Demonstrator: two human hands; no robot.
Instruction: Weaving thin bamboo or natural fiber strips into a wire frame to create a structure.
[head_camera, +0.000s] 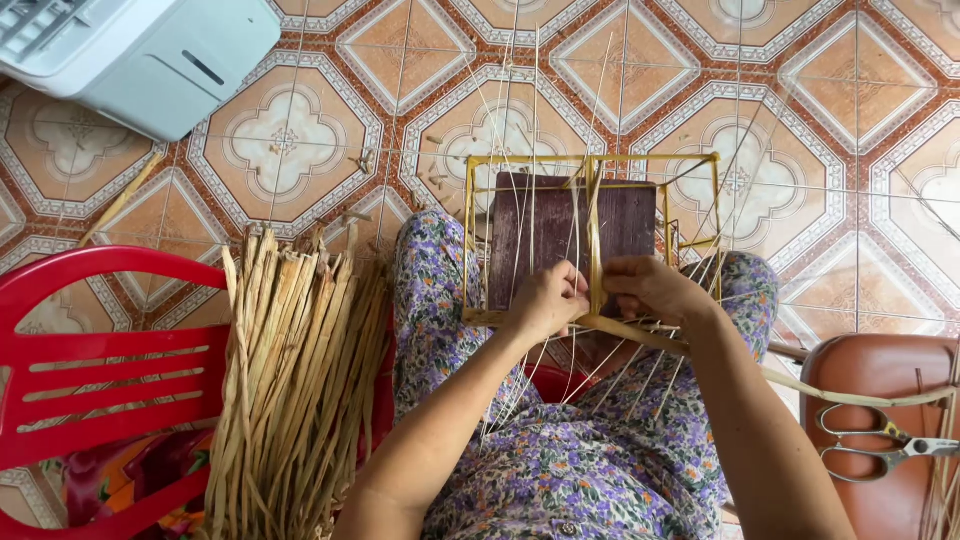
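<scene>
Pinching strips at the frame's (590, 160) lower edge, left hand (545, 300) and right hand (650, 288).

A floor of square ceramic tiles (290, 140) in orange, white and rust-red octagon patterns is spreading under everything, and even, soft light is falling across it without hard shadows. A pale grey-white plastic appliance with a dark slot (140, 55) is standing on the tiles at the upper left, while a bright red plastic chair with slatted openings (90, 370) is sitting at the lower left. A brown padded stool seat (865, 385) is showing at the lower right edge.
</scene>
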